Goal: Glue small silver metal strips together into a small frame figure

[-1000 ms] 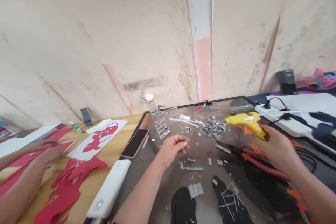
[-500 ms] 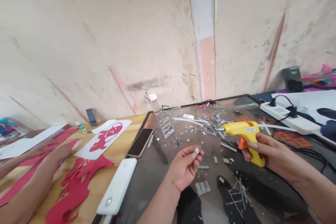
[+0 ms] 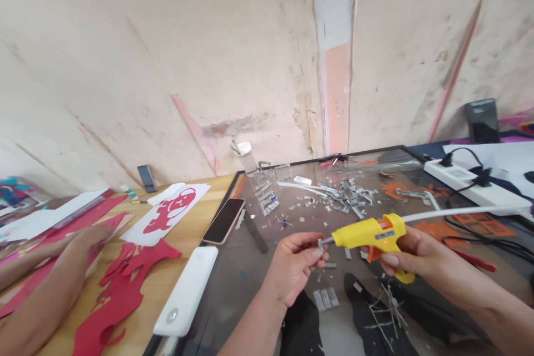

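Tiny pc (image 3: 320,244), apparently mid-gluing, is pinched in L hand (image 3: 294,267), glue gun (image 3: 367,233) gripped in R hand (image 3: 421,256), loose pcs (image 3: 348,197) left untouched.

a yellow glue gun (image 3: 369,233) with an orange trigger (image 3: 372,255) sits in the right hand (image 3: 417,256), barrel nearly level, its metal nozzle (image 3: 328,241) pointing left and a long white rod (image 3: 446,213) running from its back. at the nozzle's tip, touching or just beside it, a tiny grey piece (image 3: 320,244), partly hidden, is pinched in the left hand (image 3: 295,268).
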Available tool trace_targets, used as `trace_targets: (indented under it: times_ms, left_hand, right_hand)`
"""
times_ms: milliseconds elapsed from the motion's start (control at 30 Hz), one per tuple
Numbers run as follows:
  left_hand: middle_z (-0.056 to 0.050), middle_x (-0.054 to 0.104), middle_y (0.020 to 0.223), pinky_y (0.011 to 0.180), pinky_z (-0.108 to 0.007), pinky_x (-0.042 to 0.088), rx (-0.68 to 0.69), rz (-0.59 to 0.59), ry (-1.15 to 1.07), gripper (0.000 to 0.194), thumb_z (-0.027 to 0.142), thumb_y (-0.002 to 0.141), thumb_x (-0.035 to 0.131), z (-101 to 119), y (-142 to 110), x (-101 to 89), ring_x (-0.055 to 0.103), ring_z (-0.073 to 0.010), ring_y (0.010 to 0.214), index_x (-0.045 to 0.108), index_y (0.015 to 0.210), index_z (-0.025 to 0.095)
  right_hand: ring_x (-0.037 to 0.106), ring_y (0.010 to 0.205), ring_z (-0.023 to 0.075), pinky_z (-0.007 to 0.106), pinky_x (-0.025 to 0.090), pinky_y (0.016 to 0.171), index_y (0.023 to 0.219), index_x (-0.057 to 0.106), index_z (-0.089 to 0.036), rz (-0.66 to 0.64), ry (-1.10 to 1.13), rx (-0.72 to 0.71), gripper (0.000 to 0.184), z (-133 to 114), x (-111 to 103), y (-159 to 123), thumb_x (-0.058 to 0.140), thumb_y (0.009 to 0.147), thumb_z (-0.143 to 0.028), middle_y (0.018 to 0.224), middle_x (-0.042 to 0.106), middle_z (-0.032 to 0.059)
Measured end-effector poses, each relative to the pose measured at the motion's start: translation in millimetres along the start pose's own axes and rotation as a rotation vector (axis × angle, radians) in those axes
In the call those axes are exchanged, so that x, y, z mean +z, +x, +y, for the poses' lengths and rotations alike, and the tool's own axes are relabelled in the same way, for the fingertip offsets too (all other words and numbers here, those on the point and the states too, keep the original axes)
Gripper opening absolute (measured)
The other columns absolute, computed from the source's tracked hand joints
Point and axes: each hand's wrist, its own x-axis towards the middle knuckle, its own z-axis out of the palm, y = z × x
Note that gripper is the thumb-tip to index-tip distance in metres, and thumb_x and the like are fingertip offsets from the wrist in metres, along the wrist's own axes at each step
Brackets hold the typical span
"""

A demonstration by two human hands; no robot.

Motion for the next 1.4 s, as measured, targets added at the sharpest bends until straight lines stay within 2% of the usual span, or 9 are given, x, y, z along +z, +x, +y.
trace_targets:
  times_ms: [200, 333, 533, 833, 1000, 1200, 1400]
  left_hand:
    - [-0.006, 0.070, 0.063, 0.053, -0.017, 0.048, 0.032, 0.023, 0.028, 0.033, 0.015, 0.046, 0.087, 0, 1, -0.4, 0.063, -0.0109, 0.056, 0.074, 0.077, 0.011]
    - [-0.005, 0.069, 0.064, 0.055, -0.019, 0.049, 0.067, 0.030, 0.058, 0.032, 0.016, 0.048, 0.085, -1, 1, -1.4, 0.063, -0.0112, 0.057, 0.074, 0.078, 0.011]
    - [-0.004, 0.068, 0.061, 0.056, -0.021, 0.049, 0.105, 0.057, 0.139, 0.032, 0.017, 0.051, 0.083, -2, 3, -4.3, 0.062, -0.0116, 0.057, 0.073, 0.081, 0.012]
    - [-0.005, 0.069, 0.063, 0.055, -0.020, 0.047, 0.083, 0.038, 0.138, 0.031, 0.022, 0.054, 0.084, -7, 6, -8.4, 0.062, -0.0110, 0.057, 0.074, 0.081, 0.012]
    - [-0.005, 0.069, 0.063, 0.053, -0.019, 0.047, 0.058, 0.032, 0.088, 0.032, 0.024, 0.053, 0.086, -5, 6, -8.2, 0.061, -0.0104, 0.056, 0.075, 0.081, 0.012]
    - [-0.005, 0.067, 0.061, 0.051, -0.019, 0.046, 0.037, 0.045, 0.079, 0.032, 0.023, 0.051, 0.086, -5, 7, -8.3, 0.060, -0.0106, 0.054, 0.074, 0.079, 0.011]
    - [-0.003, 0.065, 0.062, 0.049, -0.019, 0.045, 0.037, 0.007, 0.097, 0.022, 0.018, 0.059, 0.077, -3, 8, -11.8, 0.059, -0.0103, 0.054, 0.071, 0.078, 0.010]
  right_hand:
    - [0.047, 0.057, 0.0116, 0.022, 0.037, 0.053, 0.088, 0.066, -0.022, 0.006, -0.025, -0.013, 0.028, 3, -2, -1, 0.073, 0.069, -0.040, 0.072, 0.064, -0.0002]
    - [0.051, 0.064, 0.0141, 0.023, 0.040, 0.057, 0.089, 0.067, -0.022, 0.005, -0.061, -0.020, 0.028, 4, -4, 0, 0.073, 0.069, -0.041, 0.080, 0.067, 0.0020]
    - [0.059, 0.072, 0.0188, 0.027, 0.047, 0.065, 0.090, 0.069, -0.023, 0.020, -0.089, -0.053, 0.025, 1, -2, 2, 0.072, 0.071, -0.039, 0.080, 0.069, 0.0033]
    - [0.062, 0.074, 0.0174, 0.024, 0.050, 0.067, 0.094, 0.068, -0.029, -0.010, -0.067, -0.093, 0.024, 12, -7, 4, 0.072, 0.072, -0.037, 0.081, 0.071, -0.0011]
    - [0.064, 0.084, 0.0199, 0.025, 0.052, 0.074, 0.097, 0.067, -0.029, -0.019, -0.086, -0.108, 0.026, 16, -8, 4, 0.071, 0.072, -0.037, 0.093, 0.072, 0.0008]
    - [0.064, 0.085, 0.0218, 0.029, 0.053, 0.077, 0.098, 0.065, -0.027, 0.012, -0.153, -0.135, 0.028, 18, -9, 5, 0.072, 0.072, -0.036, 0.093, 0.071, 0.0031]
    - [0.063, 0.083, 0.0221, 0.030, 0.053, 0.074, 0.098, 0.064, -0.025, 0.021, -0.171, -0.104, 0.030, 13, -13, 2, 0.072, 0.072, -0.038, 0.091, 0.070, 0.0057]
